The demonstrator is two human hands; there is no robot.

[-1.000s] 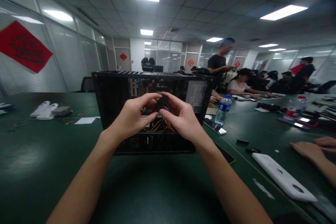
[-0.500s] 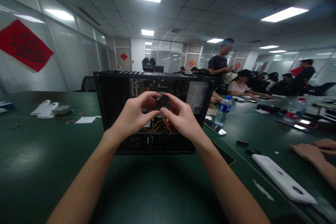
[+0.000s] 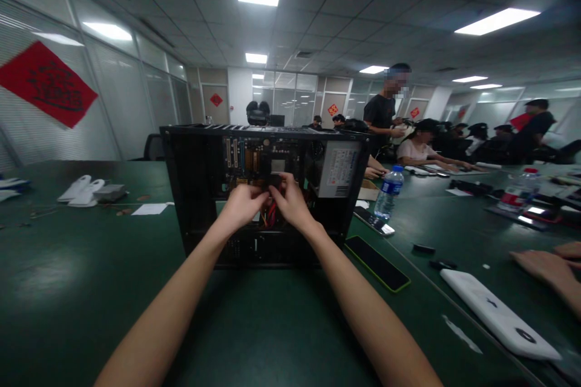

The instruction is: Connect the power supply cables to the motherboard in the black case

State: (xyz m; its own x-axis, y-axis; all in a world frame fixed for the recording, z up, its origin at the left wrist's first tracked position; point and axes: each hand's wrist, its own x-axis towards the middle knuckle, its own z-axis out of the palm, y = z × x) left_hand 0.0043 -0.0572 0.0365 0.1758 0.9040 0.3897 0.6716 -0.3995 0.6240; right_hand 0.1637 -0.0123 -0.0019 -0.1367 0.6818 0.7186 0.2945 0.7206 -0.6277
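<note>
An open black computer case (image 3: 177, 187) stands on the table in front of me, its motherboard (image 3: 242, 154) showing at the back. Inside it, my left hand (image 3: 242, 205) and my right hand (image 3: 293, 202) meet with bent fingers at a dark cable connector (image 3: 273, 181). Both hands are closed on it, though the fingertips partly hide it. Red and yellow cables (image 3: 271, 216) hang below it between the hands. At the case's upper right sits the power supply (image 3: 338, 169) with its white label. Whether the connector touches the board, I cannot tell.
Right of the case lie a green-edged black phone (image 3: 379, 263), another phone (image 3: 374, 221), a water bottle (image 3: 389, 193) and a long white device (image 3: 499, 314). White objects (image 3: 82, 191) and a paper (image 3: 149, 209) lie left. Another person's hands (image 3: 544, 266) rest at the right edge.
Both hands have moved deeper into the case and slightly down with the connector, toward the motherboard. More of the board and the green-edged phone now shows.
</note>
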